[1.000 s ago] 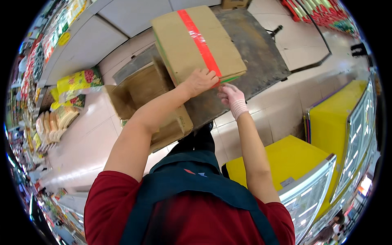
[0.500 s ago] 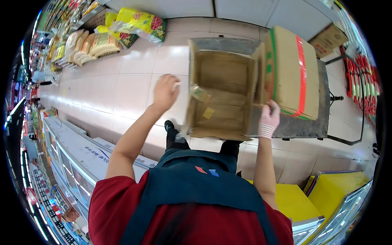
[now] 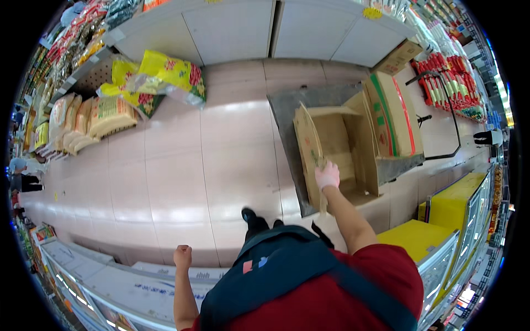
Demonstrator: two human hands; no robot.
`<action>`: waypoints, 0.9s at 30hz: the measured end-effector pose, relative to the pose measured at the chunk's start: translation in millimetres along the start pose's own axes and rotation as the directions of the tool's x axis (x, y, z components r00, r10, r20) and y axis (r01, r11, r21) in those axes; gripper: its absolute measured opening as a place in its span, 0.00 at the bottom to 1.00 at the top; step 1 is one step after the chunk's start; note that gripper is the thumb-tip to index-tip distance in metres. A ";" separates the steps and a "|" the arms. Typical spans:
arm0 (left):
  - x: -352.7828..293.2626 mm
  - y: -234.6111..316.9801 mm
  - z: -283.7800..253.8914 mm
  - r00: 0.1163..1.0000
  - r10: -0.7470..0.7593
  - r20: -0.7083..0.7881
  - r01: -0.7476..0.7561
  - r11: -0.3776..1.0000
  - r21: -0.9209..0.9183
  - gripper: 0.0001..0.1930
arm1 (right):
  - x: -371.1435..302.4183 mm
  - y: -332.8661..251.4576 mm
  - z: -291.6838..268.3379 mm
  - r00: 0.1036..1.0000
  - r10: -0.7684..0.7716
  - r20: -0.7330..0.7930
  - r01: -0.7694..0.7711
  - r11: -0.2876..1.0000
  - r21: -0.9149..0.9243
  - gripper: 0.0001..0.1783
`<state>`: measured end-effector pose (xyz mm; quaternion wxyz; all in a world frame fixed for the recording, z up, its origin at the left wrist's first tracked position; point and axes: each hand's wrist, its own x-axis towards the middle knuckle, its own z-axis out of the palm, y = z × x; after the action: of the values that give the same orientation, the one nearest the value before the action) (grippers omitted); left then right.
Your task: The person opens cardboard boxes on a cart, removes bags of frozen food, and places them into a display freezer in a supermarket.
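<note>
An open cardboard box [image 3: 339, 135] rests on a dark flat trolley [image 3: 287, 118] ahead of me on the right. My right hand [image 3: 328, 175], in a pink-and-white glove, has its fingers closed on the box's left wall near the front corner. Beside the open box, on its right, stands a closed carton [image 3: 406, 118] with red and green bands. My left hand [image 3: 183, 256] is bare and curled into a fist, low on the left above the edge of a white freezer cabinet; whether it holds anything is hidden.
Behind the trolley is its bent black handle [image 3: 458, 132], near red packets [image 3: 450, 83]. Yellow-and-green bags [image 3: 171, 74] and pale sacks [image 3: 110, 116] lie by the shelves at far left. White freezers [image 3: 138, 292] line my left, yellow-topped cabinets [image 3: 419, 240] my right.
My right hand has moved from between the boxes to the open box's left wall. That box now sits further right on the trolley. My left hand has drawn back and closed. The view has shifted.
</note>
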<state>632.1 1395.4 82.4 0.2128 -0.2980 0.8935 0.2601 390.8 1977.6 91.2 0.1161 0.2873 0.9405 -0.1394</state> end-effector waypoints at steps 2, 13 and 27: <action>46.5 42.0 -14.2 0.998 0.064 -0.025 -0.065 0.996 -0.062 0.14 | -0.6 8.0 13.9 0.994 -0.017 -0.109 0.009 0.997 -0.077 0.26; 306.5 460.3 -116.0 0.589 0.807 0.048 -0.805 0.591 -0.048 0.14 | 27.8 -51.1 -15.5 0.934 0.356 0.030 -0.357 0.920 0.160 0.30; 574.2 661.0 -160.8 0.506 0.713 0.485 -0.822 0.569 0.022 0.15 | 250.1 -253.6 -49.5 0.878 0.479 0.006 -0.398 0.722 0.565 0.18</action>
<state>-249.4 1512.3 123.0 0.2978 0.2269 0.8868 0.2708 36.6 1919.0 112.4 -0.0085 0.5319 0.7703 -0.3516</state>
